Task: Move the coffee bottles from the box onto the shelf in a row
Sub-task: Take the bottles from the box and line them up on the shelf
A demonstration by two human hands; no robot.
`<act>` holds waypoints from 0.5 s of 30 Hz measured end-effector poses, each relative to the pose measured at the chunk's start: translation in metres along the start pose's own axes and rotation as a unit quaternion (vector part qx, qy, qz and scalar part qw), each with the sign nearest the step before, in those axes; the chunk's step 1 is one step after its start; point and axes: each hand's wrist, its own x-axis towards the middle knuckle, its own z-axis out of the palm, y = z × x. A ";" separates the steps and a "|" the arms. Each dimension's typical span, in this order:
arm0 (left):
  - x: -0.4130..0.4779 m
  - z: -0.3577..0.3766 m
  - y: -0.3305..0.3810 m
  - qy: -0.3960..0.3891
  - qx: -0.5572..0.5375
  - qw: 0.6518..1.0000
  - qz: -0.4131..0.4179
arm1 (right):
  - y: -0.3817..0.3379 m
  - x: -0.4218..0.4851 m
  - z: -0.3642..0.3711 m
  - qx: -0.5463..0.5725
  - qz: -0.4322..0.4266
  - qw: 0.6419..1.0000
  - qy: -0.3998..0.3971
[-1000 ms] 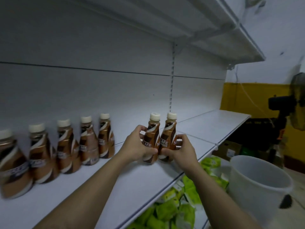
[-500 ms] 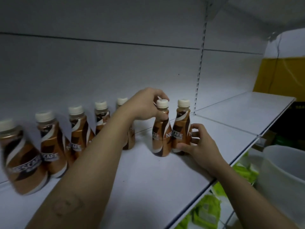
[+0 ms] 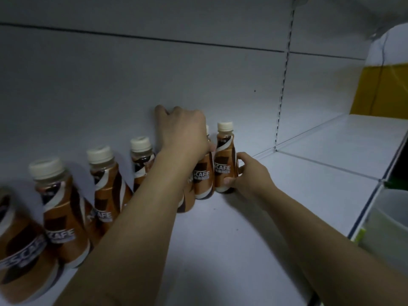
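A row of brown coffee bottles [image 3: 106,195] with cream caps stands along the back of the white shelf [image 3: 220,250], running from the lower left toward the middle. My left hand [image 3: 183,131] grips the top of one bottle [image 3: 203,180] near the row's right end, hiding its cap. Beside it stands the last bottle [image 3: 224,160], upright, with my right hand [image 3: 249,173] wrapped around its lower body. Both bottles rest on the shelf close to the back panel. My left forearm hides part of another bottle in the row. No box is in view.
The shelf continues to the right past a slotted upright [image 3: 282,91], bare there. Below the shelf's front edge at the right stands a pale plastic bucket [image 3: 388,235]. A yellow wall [image 3: 384,89] shows at the far right.
Both hands have pushed the two bottles back and left toward the row's end. The left hand now covers its bottle's cap from above. The view has moved closer to the shelf.
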 end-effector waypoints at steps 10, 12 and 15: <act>-0.001 -0.002 0.010 -0.017 0.002 0.998 -0.061 | 0.010 0.004 0.021 0.037 -0.017 0.998 0.051; 0.000 -0.001 0.011 -0.004 0.004 0.997 -0.071 | 0.012 0.005 0.021 0.023 -0.021 0.998 0.051; -0.003 0.004 0.012 0.014 0.005 0.997 -0.075 | 0.014 0.005 0.022 0.012 -0.034 0.998 0.044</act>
